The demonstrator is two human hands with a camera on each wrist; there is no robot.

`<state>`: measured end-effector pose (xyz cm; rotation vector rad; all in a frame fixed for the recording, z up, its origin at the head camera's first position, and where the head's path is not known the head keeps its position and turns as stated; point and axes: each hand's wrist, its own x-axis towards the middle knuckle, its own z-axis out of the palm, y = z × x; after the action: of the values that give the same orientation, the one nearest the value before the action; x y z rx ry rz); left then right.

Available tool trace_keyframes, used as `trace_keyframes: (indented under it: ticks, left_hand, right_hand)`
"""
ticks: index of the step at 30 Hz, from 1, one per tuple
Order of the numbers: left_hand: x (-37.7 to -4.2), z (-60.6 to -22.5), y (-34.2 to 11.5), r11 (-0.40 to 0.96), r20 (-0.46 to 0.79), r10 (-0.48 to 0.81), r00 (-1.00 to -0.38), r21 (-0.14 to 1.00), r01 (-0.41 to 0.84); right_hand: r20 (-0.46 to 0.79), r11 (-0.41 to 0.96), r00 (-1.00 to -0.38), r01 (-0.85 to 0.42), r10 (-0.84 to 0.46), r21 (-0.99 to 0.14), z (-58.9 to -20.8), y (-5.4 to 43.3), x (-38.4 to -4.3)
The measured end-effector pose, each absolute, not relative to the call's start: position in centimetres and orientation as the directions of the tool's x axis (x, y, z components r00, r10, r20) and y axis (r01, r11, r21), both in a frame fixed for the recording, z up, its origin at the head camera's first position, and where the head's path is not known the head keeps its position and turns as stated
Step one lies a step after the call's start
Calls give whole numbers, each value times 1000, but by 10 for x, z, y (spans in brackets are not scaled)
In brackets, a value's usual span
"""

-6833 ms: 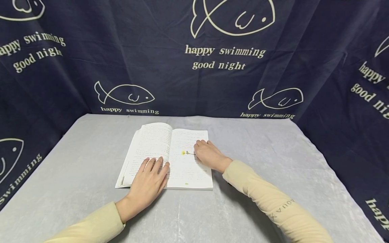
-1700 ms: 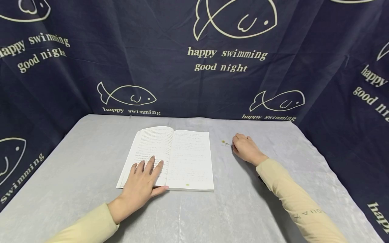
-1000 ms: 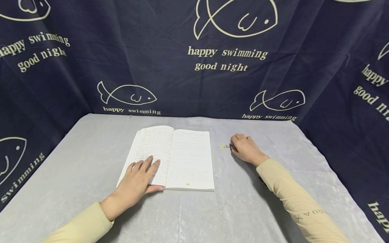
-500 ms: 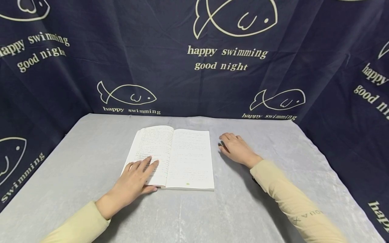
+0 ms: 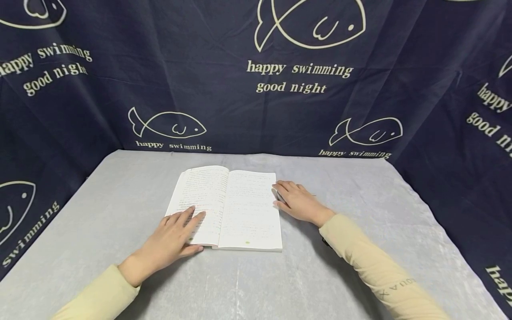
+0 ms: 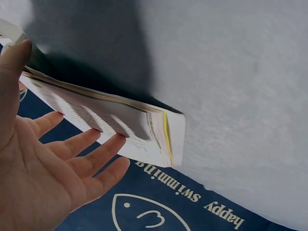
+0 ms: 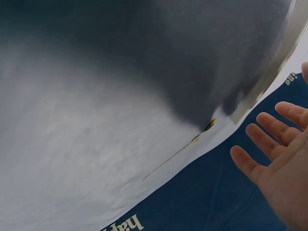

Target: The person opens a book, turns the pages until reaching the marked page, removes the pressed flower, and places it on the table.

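Note:
An open book (image 5: 251, 209) with printed pages lies on the cloth-covered table. My left hand (image 5: 166, 242) rests its spread fingertips on the left page, the thumb low by the bottom edge. In the left wrist view, those fingers (image 6: 84, 163) are straight against the page. At the book's right edge is my right hand (image 5: 298, 202), fingers extended and nothing held. A pressed flower (image 7: 210, 125), yellow with a long thin stem, lies on the cloth in the right wrist view; in the head view the right hand hides most of it.
Grey cloth (image 5: 240, 289) covers the table. A dark blue curtain (image 5: 232, 98) with white fish and lettering hangs behind and at both sides. A small yellow-green mark (image 5: 247, 242) shows near the bottom of the right page.
Earlier the right hand pinched the flower over the right page, then carried it right of the book. It has let go and moved left to the book's edge. The left hand slid down-left.

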<state>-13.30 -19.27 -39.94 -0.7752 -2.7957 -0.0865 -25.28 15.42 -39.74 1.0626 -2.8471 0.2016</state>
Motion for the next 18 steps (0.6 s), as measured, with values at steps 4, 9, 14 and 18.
trace_keyframes:
  ticks: [4,9,14,18]
  left_hand:
    - [-132,-398,-195,869,205,477,-855,38,494]
    - [-131,-396,-198,882,169,453,-875,60,468]
    - [-130,-394,-201,897,153,426,-891,57,439]
    - [-131,-394,-203,913,138,392,-910,62,403]
  right_hand:
    - [114,736,-742,-670,-660,-98,-399,150,-250]
    - [75,735,-743,-669,-665,-116,-400,147,-247]
    - [60,740,-751,-659,-658,-131,-401,146,-246]
    - [50,745,-755,-653,-653,-135,-401,146,-245]
